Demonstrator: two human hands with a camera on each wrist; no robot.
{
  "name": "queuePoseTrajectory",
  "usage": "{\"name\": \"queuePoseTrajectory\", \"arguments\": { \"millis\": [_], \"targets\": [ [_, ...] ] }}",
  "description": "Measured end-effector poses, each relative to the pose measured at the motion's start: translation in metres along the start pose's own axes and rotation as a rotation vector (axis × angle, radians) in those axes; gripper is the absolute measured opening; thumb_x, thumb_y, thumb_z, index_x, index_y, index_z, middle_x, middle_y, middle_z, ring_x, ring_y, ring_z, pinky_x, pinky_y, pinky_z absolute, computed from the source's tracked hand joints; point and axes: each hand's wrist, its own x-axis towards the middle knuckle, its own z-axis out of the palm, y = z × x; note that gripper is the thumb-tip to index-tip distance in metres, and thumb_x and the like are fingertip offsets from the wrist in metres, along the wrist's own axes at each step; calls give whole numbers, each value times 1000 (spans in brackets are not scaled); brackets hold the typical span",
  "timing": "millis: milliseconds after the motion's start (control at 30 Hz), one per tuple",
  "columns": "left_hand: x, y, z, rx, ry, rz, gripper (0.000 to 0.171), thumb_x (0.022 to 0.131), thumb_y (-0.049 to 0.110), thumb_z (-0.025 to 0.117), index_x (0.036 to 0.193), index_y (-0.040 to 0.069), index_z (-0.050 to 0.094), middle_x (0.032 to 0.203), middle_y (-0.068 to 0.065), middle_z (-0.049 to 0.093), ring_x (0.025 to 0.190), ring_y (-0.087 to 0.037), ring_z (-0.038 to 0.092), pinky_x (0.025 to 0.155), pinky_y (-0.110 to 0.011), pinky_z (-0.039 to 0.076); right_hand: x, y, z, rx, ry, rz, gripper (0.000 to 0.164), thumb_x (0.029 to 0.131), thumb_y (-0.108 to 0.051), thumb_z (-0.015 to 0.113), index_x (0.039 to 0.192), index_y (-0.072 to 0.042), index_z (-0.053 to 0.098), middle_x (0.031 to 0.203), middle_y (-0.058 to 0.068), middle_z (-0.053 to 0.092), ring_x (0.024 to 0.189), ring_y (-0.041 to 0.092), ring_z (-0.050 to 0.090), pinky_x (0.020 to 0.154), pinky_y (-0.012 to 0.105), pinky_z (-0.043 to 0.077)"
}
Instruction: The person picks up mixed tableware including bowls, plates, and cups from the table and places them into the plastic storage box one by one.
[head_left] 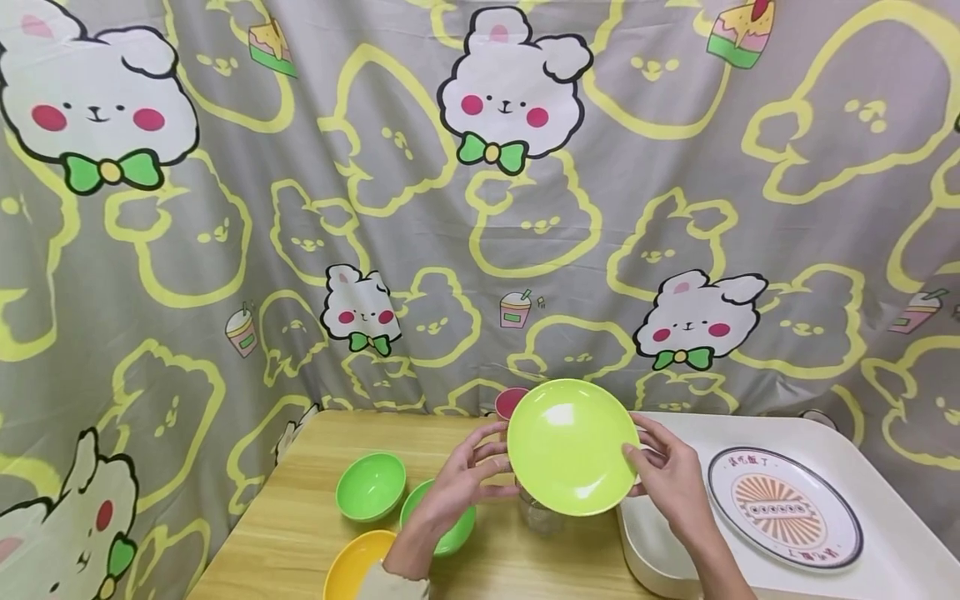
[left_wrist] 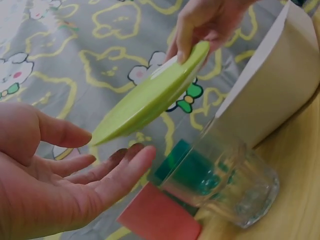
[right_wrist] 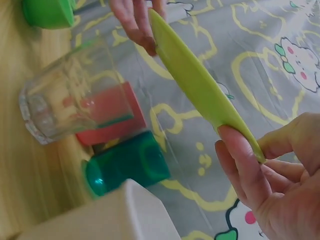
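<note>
My right hand (head_left: 671, 475) pinches the rim of a lime-green plate (head_left: 573, 446), thumb on one face and fingers on the other. The plate is raised above the table and tilted, its glossy face towards the head camera. At its opposite edge is my left hand (left_wrist: 60, 185), fingers spread and relaxed, with the thumb tip right at the rim. Below the plate a clear glass (left_wrist: 240, 185) stands on the table, mostly hidden in the head view. Behind the glass are a red cup (right_wrist: 112, 115) and a teal cup (right_wrist: 130, 165).
Two green bowls (head_left: 371, 487) and a yellow-orange dish (head_left: 356, 567) sit on the wooden table (head_left: 292, 467) at left. On the right, a white tray (head_left: 652, 550) with raised sides holds a white patterned plate (head_left: 840, 492). A cartoon-print curtain (head_left: 420, 233) hangs behind.
</note>
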Motion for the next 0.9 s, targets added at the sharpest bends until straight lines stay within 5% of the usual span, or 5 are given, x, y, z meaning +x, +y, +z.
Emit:
{"name": "queuePoseTrajectory", "arguments": {
  "millis": [133,367,533,900],
  "targets": [
    [1,4,-6,73,4,35,51,102,2,56,151,3,42,135,-26,56,115,-36,65,93,-54,57,3,0,-12,-11,32,-25,49,98,5,62,146,5,50,122,23,68,76,10,72,51,38,61],
    [-4,12,-23,195,64,79,43,104,0,50,147,1,47,138,-28,56,121,-43,61,97,-51,56,5,-3,-37,-34,94,-35,52,99,3,63,148,8,46,100,-28,66,79,3,71,52,34,61],
    [-8,19,-36,258,112,91,41,105,2,51,146,-2,47,138,-29,56,124,-43,59,98,-45,56,6,-5,-55,-70,158,-25,54,100,1,62,150,8,44,97,-30,64,76,0,70,51,31,60],
    [-18,30,-51,412,211,120,34,106,4,53,139,0,55,134,-23,60,123,-42,59,103,-54,51,6,-4,-86,-60,300,22,54,99,-1,62,150,3,47,93,-30,65,71,-3,69,48,25,57]
  ]
}}
